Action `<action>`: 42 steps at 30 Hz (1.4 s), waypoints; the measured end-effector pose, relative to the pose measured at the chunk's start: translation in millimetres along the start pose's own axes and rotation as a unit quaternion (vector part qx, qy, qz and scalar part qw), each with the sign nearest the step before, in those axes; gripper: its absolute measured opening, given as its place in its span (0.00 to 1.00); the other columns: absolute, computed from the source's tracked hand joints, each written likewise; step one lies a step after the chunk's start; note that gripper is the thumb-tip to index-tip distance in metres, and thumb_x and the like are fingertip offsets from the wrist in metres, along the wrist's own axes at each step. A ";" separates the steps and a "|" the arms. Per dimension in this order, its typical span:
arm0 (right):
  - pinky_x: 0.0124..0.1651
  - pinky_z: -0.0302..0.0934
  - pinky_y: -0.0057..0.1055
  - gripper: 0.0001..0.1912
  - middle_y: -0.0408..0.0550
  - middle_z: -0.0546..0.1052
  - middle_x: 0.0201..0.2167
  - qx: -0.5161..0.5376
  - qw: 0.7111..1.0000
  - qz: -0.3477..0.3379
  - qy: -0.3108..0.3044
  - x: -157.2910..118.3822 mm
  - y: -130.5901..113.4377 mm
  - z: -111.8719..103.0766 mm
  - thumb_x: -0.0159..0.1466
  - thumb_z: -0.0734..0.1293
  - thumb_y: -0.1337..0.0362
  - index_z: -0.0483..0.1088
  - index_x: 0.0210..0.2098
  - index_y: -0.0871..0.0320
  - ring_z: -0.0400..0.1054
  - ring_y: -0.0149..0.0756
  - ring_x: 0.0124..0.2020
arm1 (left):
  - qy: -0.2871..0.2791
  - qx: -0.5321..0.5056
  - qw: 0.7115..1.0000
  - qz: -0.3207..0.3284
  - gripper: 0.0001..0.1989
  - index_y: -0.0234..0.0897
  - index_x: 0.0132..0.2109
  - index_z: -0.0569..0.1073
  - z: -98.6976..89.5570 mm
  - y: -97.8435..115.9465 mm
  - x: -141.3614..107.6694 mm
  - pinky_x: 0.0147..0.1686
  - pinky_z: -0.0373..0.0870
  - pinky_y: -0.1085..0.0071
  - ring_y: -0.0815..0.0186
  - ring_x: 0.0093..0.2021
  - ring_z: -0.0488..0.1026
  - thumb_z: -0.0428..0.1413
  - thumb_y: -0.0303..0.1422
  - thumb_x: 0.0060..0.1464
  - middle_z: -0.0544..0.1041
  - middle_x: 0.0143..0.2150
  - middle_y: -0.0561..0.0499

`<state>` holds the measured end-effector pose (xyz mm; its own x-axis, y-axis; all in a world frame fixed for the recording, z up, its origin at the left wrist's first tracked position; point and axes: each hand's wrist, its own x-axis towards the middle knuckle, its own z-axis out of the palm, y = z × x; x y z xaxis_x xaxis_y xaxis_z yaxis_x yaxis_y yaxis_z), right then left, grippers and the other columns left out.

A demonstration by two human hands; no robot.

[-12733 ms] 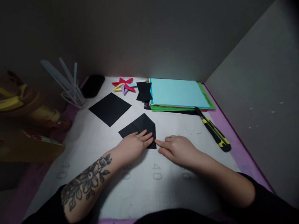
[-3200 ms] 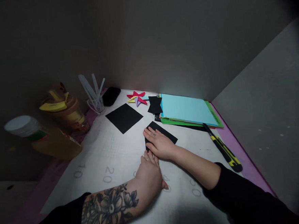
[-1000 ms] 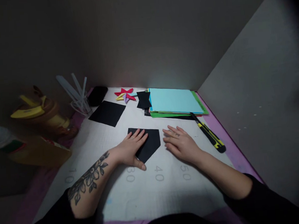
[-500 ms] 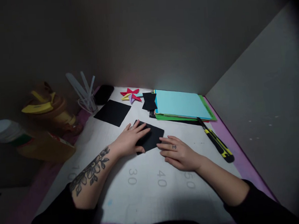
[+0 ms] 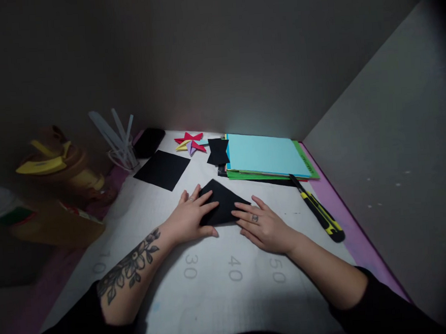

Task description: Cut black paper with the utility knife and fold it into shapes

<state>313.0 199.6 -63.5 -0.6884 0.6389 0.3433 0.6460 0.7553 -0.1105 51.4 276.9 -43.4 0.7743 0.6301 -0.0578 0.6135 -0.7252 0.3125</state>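
A piece of black paper [image 5: 222, 202] lies flat on the white mat [image 5: 212, 295] between my hands, one corner pointing away from me. My left hand [image 5: 192, 215] rests with spread fingers on the paper's left side, its thumb along the near edge. On the right corner lie the fingertips of my right hand [image 5: 263, 224], its fingers stretched out and slightly apart. Neither hand grips anything. Farther left is a flat black square [image 5: 162, 170].
A stack of coloured paper [image 5: 268, 156] lies at the back right, beside a black cut piece [image 5: 218, 151] and folded coloured shapes [image 5: 191, 143]. A yellow-black cutter [image 5: 321, 213] lies right. Left stand a cup of strips [image 5: 123, 154], a pot [image 5: 70, 170] and a bottle [image 5: 4, 205].
The black paper has turned, its far corner now pointing away. My right fingertips have moved onto its right corner, and my left hand has shifted toward its left side. The view has shifted slightly.
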 end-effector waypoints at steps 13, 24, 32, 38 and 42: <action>0.48 0.64 0.40 0.12 0.53 0.79 0.40 0.011 0.999 0.030 0.037 6.9 21.2 15.6 0.67 0.59 0.68 0.73 0.45 0.56 0.73 0.40 0.44 | -0.012 0.072 0.997 0.035 0.28 0.27 0.61 0.65 18.1 35.9 -8.5 0.57 0.62 0.54 0.49 0.64 0.59 0.52 0.41 0.59 0.63 0.63 0.33; 0.53 0.66 0.41 0.10 0.51 0.79 0.44 0.224 0.972 0.073 0.014 14.0 58.5 15.8 0.65 0.64 0.60 0.76 0.41 0.54 0.70 0.39 0.51 | -0.104 0.141 0.983 0.047 0.21 0.22 0.59 0.67 14.8 63.7 -21.3 0.53 0.66 0.54 0.48 0.60 0.65 0.47 0.28 0.61 0.66 0.61 0.31; 0.39 0.62 0.33 0.10 0.46 0.76 0.28 0.233 0.965 0.099 -0.066 53.2 67.5 -0.1 0.64 0.62 0.62 0.74 0.31 0.57 0.69 0.35 0.33 | -0.042 0.118 0.990 0.065 0.17 0.25 0.53 0.70 10.0 64.9 -18.0 0.41 0.70 0.59 0.53 0.46 0.74 0.48 0.31 0.61 0.77 0.46 0.35; 0.39 0.57 0.32 0.06 0.45 0.72 0.26 0.174 0.971 0.150 -0.066 69.1 68.4 12.7 0.59 0.65 0.65 0.71 0.26 0.57 0.65 0.36 0.32 | 0.002 0.165 0.985 0.046 0.23 0.22 0.61 0.61 29.1 66.8 -12.8 0.31 0.68 0.67 0.58 0.39 0.72 0.43 0.22 0.59 0.75 0.37 0.42; 0.41 0.55 0.33 0.05 0.45 0.72 0.27 0.158 0.970 0.171 -0.066 71.5 70.0 19.0 0.58 0.66 0.64 0.70 0.27 0.57 0.65 0.37 0.34 | 0.010 0.151 0.988 0.031 0.21 0.17 0.58 0.63 30.3 69.9 -13.5 0.31 0.69 0.66 0.56 0.40 0.72 0.44 0.24 0.60 0.74 0.39 0.38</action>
<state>302.8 300.9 -64.4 -0.5015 0.8572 0.1171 0.7246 0.4901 -0.4845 88.6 209.3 -49.5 0.8110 0.5843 -0.0280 0.5849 -0.8110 0.0166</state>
